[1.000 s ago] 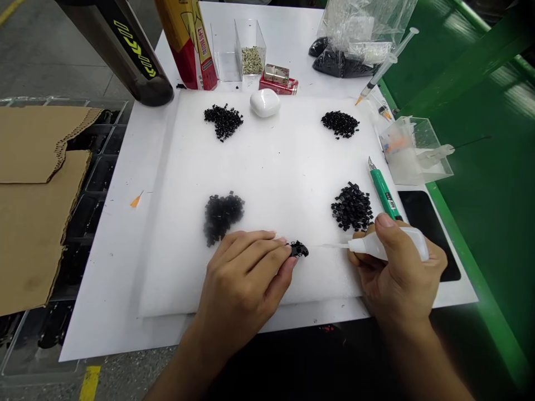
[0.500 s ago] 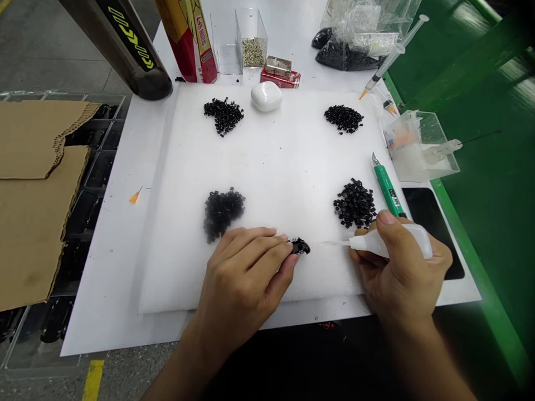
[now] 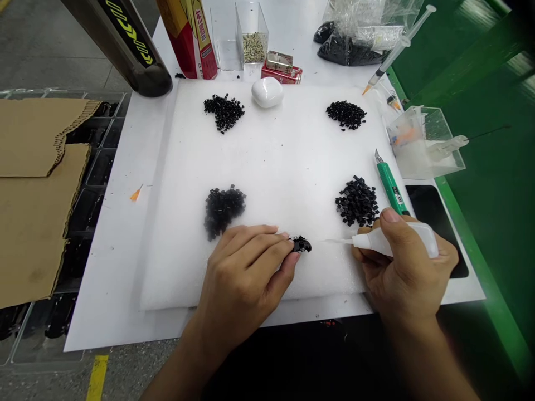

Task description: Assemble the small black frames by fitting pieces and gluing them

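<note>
My left hand [image 3: 240, 275] pinches a small glossy black plastic piece [image 3: 301, 244] at its fingertips, on the white foam board [image 3: 292, 156]. My right hand [image 3: 403, 262] grips a white squeeze bottle [image 3: 395, 240] lying level, its thin clear nozzle pointing at the piece with a small gap between them. Four heaps of black granules lie on the foam: back left [image 3: 224, 112], back right [image 3: 346, 115], front left [image 3: 223, 210] and front right [image 3: 357, 203]. A smooth white pebble-shaped case [image 3: 267, 92] rests at the foam's back edge.
A green utility knife [image 3: 390, 188] lies right of the foam, near my right hand. Behind stand a clear box of pale granules [image 3: 253, 47], a red tin [image 3: 282, 72] and a spray can [image 3: 190, 39]. A syringe [image 3: 395, 53] and a clear bin [image 3: 424, 147] sit right; cardboard [image 3: 35, 189] lies left.
The whole scene has shifted slightly up and to the right in view. Both hands keep the same hold, and the nozzle stays apart from the black piece.
</note>
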`<state>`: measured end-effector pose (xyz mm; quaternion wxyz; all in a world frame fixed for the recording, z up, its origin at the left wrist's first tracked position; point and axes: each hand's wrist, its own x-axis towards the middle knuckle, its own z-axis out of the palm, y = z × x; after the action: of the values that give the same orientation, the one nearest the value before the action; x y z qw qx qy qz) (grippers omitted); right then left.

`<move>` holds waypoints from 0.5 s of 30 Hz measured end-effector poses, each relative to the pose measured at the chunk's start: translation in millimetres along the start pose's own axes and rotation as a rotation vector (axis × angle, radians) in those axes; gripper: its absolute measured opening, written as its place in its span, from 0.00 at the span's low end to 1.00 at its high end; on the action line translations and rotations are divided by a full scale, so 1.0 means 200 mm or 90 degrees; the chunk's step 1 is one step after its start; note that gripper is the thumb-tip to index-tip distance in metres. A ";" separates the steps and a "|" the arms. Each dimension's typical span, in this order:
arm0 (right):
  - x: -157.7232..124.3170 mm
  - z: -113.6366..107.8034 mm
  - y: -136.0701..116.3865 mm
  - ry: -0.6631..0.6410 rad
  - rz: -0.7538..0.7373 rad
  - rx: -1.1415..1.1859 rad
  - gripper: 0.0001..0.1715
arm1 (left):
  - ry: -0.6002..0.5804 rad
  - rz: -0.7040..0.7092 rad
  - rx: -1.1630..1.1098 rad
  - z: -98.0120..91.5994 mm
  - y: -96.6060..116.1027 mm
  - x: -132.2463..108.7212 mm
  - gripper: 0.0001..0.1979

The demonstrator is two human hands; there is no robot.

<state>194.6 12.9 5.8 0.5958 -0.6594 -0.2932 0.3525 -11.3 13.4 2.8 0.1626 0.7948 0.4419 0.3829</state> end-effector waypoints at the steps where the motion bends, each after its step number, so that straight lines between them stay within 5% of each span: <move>1: 0.00 0.01 0.00 0.001 0.003 0.007 0.16 | 0.001 -0.001 -0.002 0.00 0.00 0.00 0.07; 7: 0.03 0.01 -0.04 0.005 0.006 0.136 0.24 | -0.010 -0.019 -0.027 -0.01 -0.01 0.00 0.08; 15: 0.03 -0.06 -0.03 -0.041 0.024 0.100 0.23 | -0.103 -0.044 -0.042 -0.04 -0.01 0.00 0.06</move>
<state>208.9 11.8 10.9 0.6295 -0.6043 -0.2712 0.4062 -17.9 14.3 7.6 0.2370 0.8014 0.4418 0.3262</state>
